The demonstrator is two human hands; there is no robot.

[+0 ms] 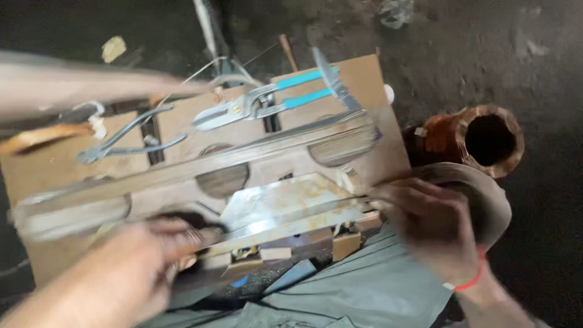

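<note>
Metal sheet between both hands

Flat metal sheet (rust-stained) held level between hands.

Snips turquoise handles; metal sheet silvery, rust-mottled; wristband red; board tan; pot copper-brown.
</note>
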